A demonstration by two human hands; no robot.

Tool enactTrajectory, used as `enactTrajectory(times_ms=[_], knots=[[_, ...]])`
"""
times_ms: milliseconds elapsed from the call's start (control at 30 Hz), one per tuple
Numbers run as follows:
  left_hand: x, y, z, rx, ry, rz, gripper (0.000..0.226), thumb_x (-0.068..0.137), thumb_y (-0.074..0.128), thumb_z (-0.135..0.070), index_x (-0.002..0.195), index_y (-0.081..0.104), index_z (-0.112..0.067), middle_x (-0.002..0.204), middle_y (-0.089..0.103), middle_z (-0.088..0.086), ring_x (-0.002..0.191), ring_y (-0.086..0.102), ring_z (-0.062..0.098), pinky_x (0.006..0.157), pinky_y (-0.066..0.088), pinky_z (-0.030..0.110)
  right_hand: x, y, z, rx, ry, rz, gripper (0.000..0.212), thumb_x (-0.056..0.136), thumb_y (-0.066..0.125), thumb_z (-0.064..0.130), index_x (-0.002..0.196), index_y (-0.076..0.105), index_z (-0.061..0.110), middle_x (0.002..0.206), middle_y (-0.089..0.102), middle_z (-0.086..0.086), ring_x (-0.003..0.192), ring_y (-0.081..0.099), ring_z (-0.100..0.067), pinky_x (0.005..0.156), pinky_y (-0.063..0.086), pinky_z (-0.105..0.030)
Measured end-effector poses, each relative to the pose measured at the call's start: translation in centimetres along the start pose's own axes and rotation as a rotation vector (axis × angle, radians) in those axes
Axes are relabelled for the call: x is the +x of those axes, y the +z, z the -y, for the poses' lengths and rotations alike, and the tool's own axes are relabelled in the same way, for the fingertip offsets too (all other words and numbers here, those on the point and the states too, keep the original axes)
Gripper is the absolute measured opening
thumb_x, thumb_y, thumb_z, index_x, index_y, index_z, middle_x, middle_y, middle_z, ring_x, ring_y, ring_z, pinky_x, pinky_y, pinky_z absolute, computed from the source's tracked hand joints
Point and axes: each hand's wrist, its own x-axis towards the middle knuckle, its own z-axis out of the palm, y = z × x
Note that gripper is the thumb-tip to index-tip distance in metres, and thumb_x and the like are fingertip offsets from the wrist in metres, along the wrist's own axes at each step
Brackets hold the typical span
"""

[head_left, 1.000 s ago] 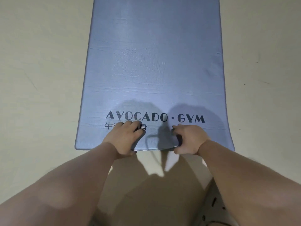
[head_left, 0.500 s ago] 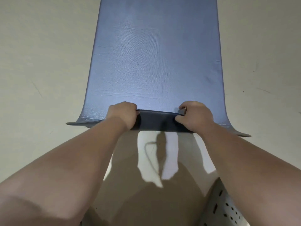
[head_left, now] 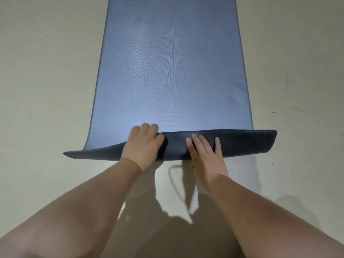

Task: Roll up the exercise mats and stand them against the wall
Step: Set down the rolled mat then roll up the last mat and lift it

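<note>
Progress shows in the head view. A second ago my blue-grey foam exercise mat (head_left: 173,71) lay flat on the pale cream floor (head_left: 46,71), its printed logo facing up by the near edge. Now that end is turned over away from me, the logo is buried, and a turned-over strip (head_left: 242,142) of dark underside runs across the width.

My left hand (head_left: 144,146) has its fingers curled over the front of the fold and grips it. My right hand (head_left: 206,153), clenched on the edge half a second ago, now lies spread, straight fingers flat on the dark strip, pressing it down.

The fold is uneven. On the right the strip is laid squarely over the mat. On the left its corner (head_left: 83,152) flares out low past the mat's side edge and has not come over. The rest of the mat stretches flat away from me and runs out of the top of the picture. No wall is in view.

I judge the first turn only just begun. The loose left end needs bringing over and tightening before I roll on. Otherwise the roll will likely go cone-shaped and stand badly against the wall.
</note>
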Motion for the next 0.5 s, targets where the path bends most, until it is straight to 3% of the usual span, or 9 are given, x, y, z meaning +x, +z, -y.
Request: enactTrajectory(times_ms=[67, 100, 167, 233, 267, 367, 500], knots=[[-0.7, 0.2, -1.5, -0.011, -0.032, 0.154, 0.025, 0.083, 0.051, -0.021, 0.1, 0.066, -0.011, 0.101, 0.056, 0.011, 0.085, 0.049, 0.032, 0.071, 0.036, 0.041, 0.5, -0.5, -0.2, 0.008, -0.013, 0.027, 0.117, 0.088, 0.074, 0.02, 0.162, -0.016, 0.019, 0.172, -0.01, -0.003, 0.159, -0.011, -0.024, 0.12, -0.017, -0.061], [-1.1, 0.3, -2.0, -0.024, -0.085, 0.271, 0.038, 0.086, 0.054, -0.035, 0.115, 0.063, -0.011, 0.113, 0.056, 0.01, 0.093, 0.049, 0.032, 0.077, 0.038, 0.044, 0.7, -0.8, -0.3, 0.032, -0.018, 0.034, 0.106, 0.094, 0.066, 0.018, 0.163, -0.014, 0.02, 0.173, -0.008, -0.002, 0.16, -0.01, -0.023, 0.122, -0.015, -0.061], [-1.7, 0.2, -2.3, -0.005, -0.138, 0.445, 0.072, 0.089, 0.052, -0.05, 0.147, 0.041, -0.01, 0.144, 0.043, 0.01, 0.118, 0.045, 0.031, 0.096, 0.035, 0.046, 1.0, -1.5, -0.3, 0.076, -0.014, 0.044, 0.091, 0.099, 0.054, 0.013, 0.165, -0.008, 0.021, 0.174, -0.005, -0.001, 0.16, -0.008, -0.022, 0.124, -0.013, -0.06], [-1.6, 0.5, -2.3, 0.037, -0.126, 0.487, 0.079, 0.095, 0.045, -0.041, 0.16, 0.013, -0.011, 0.159, 0.023, 0.009, 0.136, 0.033, 0.031, 0.112, 0.026, 0.047, 1.4, -2.0, -0.4, 0.11, -0.014, 0.059, 0.084, 0.1, 0.049, 0.011, 0.166, -0.002, 0.022, 0.174, 0.0, 0.0, 0.16, -0.006, -0.021, 0.125, -0.014, -0.058], [-1.2, 0.5, -2.1, 0.041, -0.139, 0.493, 0.076, 0.096, 0.043, -0.036, 0.16, 0.01, -0.014, 0.159, 0.023, 0.008, 0.137, 0.032, 0.03, 0.113, 0.025, 0.045, 1.6, -2.1, -0.4, 0.119, -0.019, 0.055, 0.081, 0.101, 0.046, 0.009, 0.166, 0.001, 0.023, 0.174, 0.003, 0.001, 0.161, -0.003, -0.02, 0.125, -0.014, -0.057], [0.3, 0.9, -1.3, -0.005, -0.18, 0.498, 0.063, 0.094, 0.043, -0.025, 0.154, 0.027, -0.021, 0.144, 0.04, 0.002, 0.128, 0.04, 0.026, 0.104, 0.031, 0.04, 2.2, -2.4, -0.5, 0.15, -0.008, 0.042, 0.076, 0.099, 0.041, 0.001, 0.165, 0.012, 0.023, 0.172, 0.015, 0.001, 0.16, 0.005, -0.021, 0.125, -0.013, -0.057], [0.7, 1.6, -0.5, -0.134, -0.2, 0.555, 0.058, 0.093, 0.051, -0.032, 0.148, 0.037, -0.03, 0.135, 0.051, -0.007, 0.124, 0.045, 0.021, 0.101, 0.032, 0.035, 2.4, -3.1, -0.4, 0.174, -0.014, 0.034, 0.075, 0.094, 0.044, -0.003, 0.163, 0.022, 0.019, 0.166, 0.026, -0.003, 0.158, 0.013, -0.025, 0.127, -0.009, -0.056]])
